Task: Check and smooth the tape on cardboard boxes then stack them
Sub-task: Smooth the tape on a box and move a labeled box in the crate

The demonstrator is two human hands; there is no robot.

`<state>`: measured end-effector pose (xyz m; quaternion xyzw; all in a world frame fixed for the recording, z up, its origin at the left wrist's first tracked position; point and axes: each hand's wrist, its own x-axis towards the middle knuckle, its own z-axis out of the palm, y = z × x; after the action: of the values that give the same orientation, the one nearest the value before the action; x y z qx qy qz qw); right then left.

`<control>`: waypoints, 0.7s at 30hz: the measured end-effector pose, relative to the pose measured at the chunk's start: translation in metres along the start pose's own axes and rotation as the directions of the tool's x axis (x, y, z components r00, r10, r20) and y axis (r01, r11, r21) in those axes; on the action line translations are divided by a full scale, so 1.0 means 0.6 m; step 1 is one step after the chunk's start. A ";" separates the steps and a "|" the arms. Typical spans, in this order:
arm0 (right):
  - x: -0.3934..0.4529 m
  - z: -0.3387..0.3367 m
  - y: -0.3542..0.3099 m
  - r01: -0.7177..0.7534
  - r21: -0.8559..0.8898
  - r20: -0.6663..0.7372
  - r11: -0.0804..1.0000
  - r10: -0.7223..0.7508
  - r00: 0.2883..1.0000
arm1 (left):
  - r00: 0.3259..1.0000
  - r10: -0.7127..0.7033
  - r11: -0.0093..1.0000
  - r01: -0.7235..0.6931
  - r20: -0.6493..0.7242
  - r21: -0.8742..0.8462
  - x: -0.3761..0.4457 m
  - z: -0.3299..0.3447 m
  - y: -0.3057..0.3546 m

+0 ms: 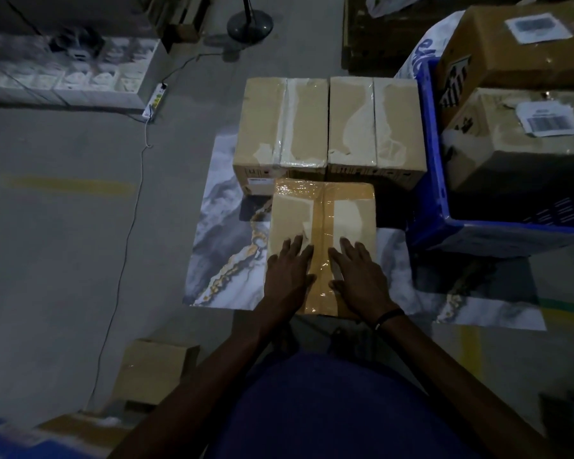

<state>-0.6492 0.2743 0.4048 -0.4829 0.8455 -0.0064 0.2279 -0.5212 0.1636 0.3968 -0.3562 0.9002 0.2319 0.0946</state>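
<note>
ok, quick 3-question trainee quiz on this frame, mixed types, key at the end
1. True or false: both the left hand and the right hand lie flat on the near box.
2. Multiple choice: the brown tape strip on that box runs A) between the hands B) left of both hands C) right of both hands.
3. How many taped boxes sit side by side just beyond it, left one, right one?

Key: 1 true; 2 A; 3 two.
</note>
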 end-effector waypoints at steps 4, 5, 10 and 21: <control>0.000 -0.004 -0.002 -0.004 0.014 0.002 1.000 0.004 1.000 | 1.000 -0.009 1.000 0.009 0.005 -0.011 -0.004 0.005 0.003; -0.004 -0.003 -0.002 -0.004 0.024 0.009 1.000 0.004 1.000 | 1.000 -0.001 1.000 0.001 -0.001 -0.021 -0.011 0.008 0.002; -0.050 0.019 -0.002 0.036 0.013 0.013 0.999 -0.036 0.999 | 1.000 0.024 0.995 -0.023 0.010 -0.092 -0.062 0.036 -0.003; -0.077 0.036 0.002 0.068 0.059 0.014 0.996 -0.069 0.997 | 0.999 0.052 0.996 -0.051 0.008 -0.072 -0.095 0.057 -0.005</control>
<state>-0.6220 0.3173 0.4026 -0.5049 0.8260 -0.0353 0.2482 -0.4776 0.2122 0.3848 -0.3347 0.8997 0.2684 0.0803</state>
